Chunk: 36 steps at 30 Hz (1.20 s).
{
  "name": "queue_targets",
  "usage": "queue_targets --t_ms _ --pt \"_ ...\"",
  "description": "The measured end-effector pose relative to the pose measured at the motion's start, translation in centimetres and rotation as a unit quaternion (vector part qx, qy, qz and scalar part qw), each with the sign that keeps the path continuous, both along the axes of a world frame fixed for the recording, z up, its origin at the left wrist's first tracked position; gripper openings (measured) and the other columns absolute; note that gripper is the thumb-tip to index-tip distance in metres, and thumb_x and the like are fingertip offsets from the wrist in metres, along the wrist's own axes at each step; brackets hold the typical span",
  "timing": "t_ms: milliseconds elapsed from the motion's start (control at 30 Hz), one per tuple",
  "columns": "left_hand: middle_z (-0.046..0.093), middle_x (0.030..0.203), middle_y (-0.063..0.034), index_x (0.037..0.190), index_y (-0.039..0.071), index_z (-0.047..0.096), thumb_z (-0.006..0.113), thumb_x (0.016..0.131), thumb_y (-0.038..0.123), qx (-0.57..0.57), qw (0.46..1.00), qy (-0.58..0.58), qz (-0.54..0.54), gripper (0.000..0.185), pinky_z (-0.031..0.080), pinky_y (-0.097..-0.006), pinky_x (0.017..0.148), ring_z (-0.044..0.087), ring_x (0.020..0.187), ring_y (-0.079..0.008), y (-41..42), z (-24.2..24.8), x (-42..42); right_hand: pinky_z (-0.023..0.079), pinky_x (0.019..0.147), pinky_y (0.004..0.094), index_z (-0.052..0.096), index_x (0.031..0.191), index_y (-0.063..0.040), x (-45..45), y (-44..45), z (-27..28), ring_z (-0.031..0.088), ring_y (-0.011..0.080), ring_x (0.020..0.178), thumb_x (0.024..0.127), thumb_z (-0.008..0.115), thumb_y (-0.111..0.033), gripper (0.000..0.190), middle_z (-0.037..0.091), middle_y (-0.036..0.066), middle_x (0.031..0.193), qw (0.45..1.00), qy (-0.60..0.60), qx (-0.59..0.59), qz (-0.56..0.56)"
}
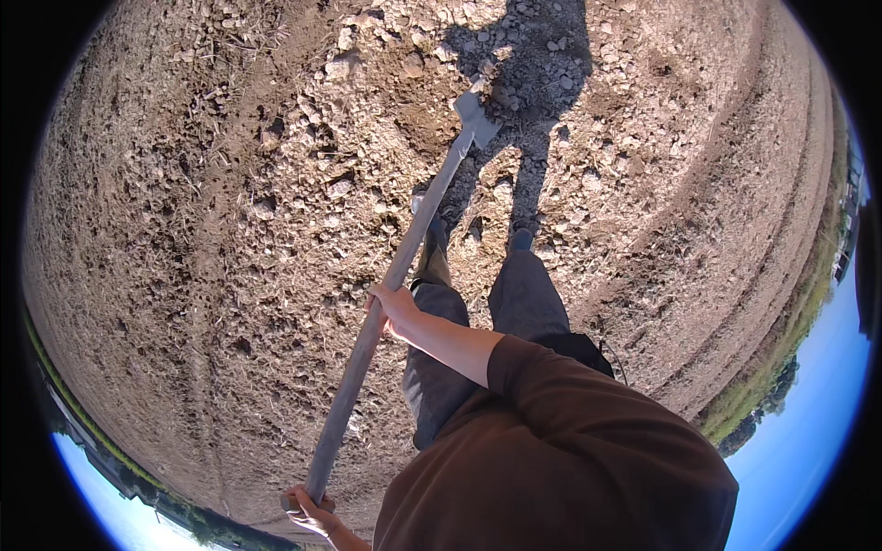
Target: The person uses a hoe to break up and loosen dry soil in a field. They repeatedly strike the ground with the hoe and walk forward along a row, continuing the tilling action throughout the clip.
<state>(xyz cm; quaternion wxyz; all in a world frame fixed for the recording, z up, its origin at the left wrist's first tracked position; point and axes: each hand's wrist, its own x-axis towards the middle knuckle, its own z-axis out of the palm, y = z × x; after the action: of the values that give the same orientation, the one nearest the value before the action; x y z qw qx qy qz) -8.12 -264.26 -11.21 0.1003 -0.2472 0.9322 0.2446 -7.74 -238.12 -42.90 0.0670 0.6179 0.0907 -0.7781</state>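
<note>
A long-handled shovel with a pale, worn shaft (pixel 351 375) slants from lower left to upper centre. My right hand (pixel 396 310) is closed around the middle of the shaft. At its lower-left end, my left hand (pixel 311 511) grips the crosswise handle (pixel 289 504). The grey blade (pixel 474 118) rests at the loose, stony soil (pixel 427 110) beyond my feet; its tip is partly hidden by clods.
My boots (pixel 521 240) stand on dry, cloddy ground, the left one close beside the shaft. My shadow (pixel 534 89) falls over the soil ahead. Stones (pixel 339 187) and straw bits lie around. A grassy edge (pixel 765 372) borders the field at right.
</note>
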Motion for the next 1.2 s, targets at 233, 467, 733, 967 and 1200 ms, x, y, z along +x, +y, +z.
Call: queue_targets --t_ms 233,467,733,967,1200 --pt "0.046 0.061 -0.0049 0.073 0.006 0.045 0.059 0.074 0.023 0.069 0.981 0.036 0.176 0.023 0.036 -0.0239 0.033 0.042 0.040 -0.0122 8.7 -0.3 -0.5 0.045 0.049 0.0344 0.056 0.070 0.002 -1.3 6.7 2.4 0.059 0.0206 0.056 0.072 0.063 -0.010 0.014 0.057 0.010 0.062 1.000 -0.013 0.000 0.022" --pt "0.053 0.071 -0.0109 0.083 0.004 0.045 0.054 0.080 0.012 0.228 0.972 -0.037 -0.032 0.013 0.040 -0.0247 0.037 0.050 0.044 -0.0134 19.3 -3.8 3.0 0.047 0.051 0.0362 0.054 0.061 0.001 2.6 19.8 -7.8 0.055 0.0220 0.054 0.074 0.061 -0.010 0.018 0.054 0.011 0.057 0.987 0.084 0.095 -0.103" --pt "0.047 0.070 -0.0052 0.086 0.007 0.049 0.063 0.073 0.037 -0.090 0.985 0.146 -0.026 0.037 0.035 -0.0263 0.041 0.042 0.050 -0.0127 7.9 8.1 -5.7 0.050 0.050 0.0336 0.047 0.087 0.001 -3.9 7.0 9.7 0.055 0.0192 0.057 0.078 0.058 -0.006 0.016 0.052 0.010 0.066 0.972 0.059 -0.150 -0.173" --pt "0.049 0.067 -0.0054 0.080 0.005 0.050 0.059 0.077 0.028 -0.007 0.975 0.067 -0.213 0.025 0.037 -0.0248 0.036 0.046 0.048 -0.0124 11.5 5.5 -12.4 0.053 0.057 0.0351 0.044 0.091 0.003 -0.5 9.7 4.8 0.055 0.0214 0.060 0.078 0.058 -0.003 0.020 0.051 0.010 0.073 0.942 0.099 -0.132 -0.291" --pt "0.050 0.069 -0.0039 0.078 0.007 0.051 0.056 0.076 0.025 0.011 0.957 0.073 -0.280 0.019 0.036 -0.0256 0.036 0.045 0.049 -0.0116 16.0 5.8 -14.8 0.051 0.057 0.0378 0.046 0.081 0.000 -2.4 10.0 3.5 0.053 0.0210 0.059 0.078 0.054 -0.003 0.009 0.050 0.009 0.067 0.923 0.071 -0.124 -0.359"
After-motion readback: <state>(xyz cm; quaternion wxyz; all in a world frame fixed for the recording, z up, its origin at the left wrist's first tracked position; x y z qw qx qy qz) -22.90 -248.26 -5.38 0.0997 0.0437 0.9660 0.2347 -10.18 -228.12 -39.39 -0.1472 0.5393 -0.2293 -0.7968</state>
